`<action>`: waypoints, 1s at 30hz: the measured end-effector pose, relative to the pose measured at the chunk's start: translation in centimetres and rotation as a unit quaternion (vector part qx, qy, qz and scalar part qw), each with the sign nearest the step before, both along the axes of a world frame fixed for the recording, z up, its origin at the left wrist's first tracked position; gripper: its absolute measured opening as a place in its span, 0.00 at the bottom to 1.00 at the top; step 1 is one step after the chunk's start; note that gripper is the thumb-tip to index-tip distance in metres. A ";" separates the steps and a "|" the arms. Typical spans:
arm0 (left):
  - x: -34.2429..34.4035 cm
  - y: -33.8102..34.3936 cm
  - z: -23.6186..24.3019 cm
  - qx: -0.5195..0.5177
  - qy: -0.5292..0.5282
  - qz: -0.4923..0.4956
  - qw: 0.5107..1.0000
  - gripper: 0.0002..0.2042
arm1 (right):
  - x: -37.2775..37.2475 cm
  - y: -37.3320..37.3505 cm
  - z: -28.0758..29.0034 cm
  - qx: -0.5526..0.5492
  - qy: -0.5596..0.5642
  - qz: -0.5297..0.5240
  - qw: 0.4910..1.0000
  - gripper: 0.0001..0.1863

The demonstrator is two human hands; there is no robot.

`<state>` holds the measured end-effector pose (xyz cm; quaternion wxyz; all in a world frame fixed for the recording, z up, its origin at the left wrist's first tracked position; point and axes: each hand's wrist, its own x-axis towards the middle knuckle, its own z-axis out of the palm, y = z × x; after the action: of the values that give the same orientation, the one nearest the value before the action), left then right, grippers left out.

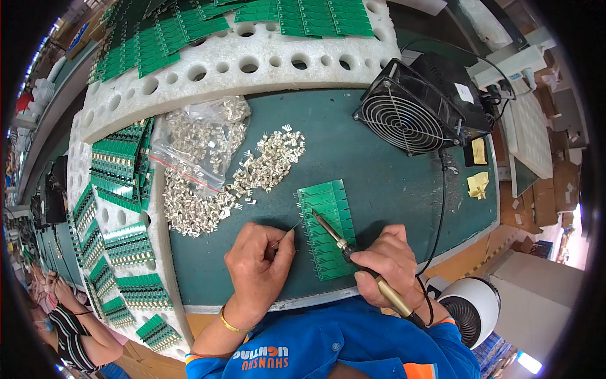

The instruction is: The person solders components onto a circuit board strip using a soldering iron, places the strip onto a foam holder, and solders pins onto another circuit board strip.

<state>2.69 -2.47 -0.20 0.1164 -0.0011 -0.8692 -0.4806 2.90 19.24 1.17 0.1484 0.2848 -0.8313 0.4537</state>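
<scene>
A green circuit board panel (329,196) lies on the table in front of me, with a row of small connectors along its left edge. My right hand (388,259) is closed around the handle of a soldering iron (332,234). The iron's tip meets the upper left part of the panel, near the connector row. Just left of the board, my left hand (257,262) pinches a thin solder wire (295,226), whose end points toward that same edge. Left of the panel lies a loose heap of small white pin connectors (268,161).
A clear zip bag (211,136) of connectors rests on the heap. White foam racks (252,69) hold many green boards at the back and left. A black fan (407,117) stands at the back right; the iron's cord (440,208) crosses the right side. Another person's arm (85,325) is far left.
</scene>
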 end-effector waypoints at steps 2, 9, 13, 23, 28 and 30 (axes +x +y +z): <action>0.0 -0.1 0.0 0.011 -0.005 0.001 1.000 0.08 | -0.1 -0.1 0.0 -0.002 -0.001 0.001 1.000 0.12; 0.3 0.0 0.1 0.030 -0.025 -0.014 0.999 0.08 | 0.0 -0.1 0.2 -0.002 -0.010 0.008 1.000 0.12; 0.4 0.0 0.0 0.026 -0.017 -0.016 0.999 0.08 | 0.3 0.0 0.0 -0.008 -0.005 0.006 1.000 0.12; 0.7 0.2 -0.2 0.007 -0.006 -0.019 1.000 0.08 | 0.5 -0.2 -0.7 -0.015 0.012 0.007 1.000 0.09; 0.7 0.4 0.0 -0.008 0.006 -0.015 1.000 0.08 | 0.5 -0.3 -0.7 -0.020 0.009 0.003 1.000 0.09; 0.7 0.5 0.0 -0.006 0.007 -0.012 1.000 0.08 | 0.6 -0.2 -0.7 -0.016 0.005 0.004 1.000 0.08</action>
<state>3.35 -1.94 -0.23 0.1167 -0.0153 -0.8711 -0.4768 3.48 19.01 0.45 0.1555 0.2885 -0.8217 0.4663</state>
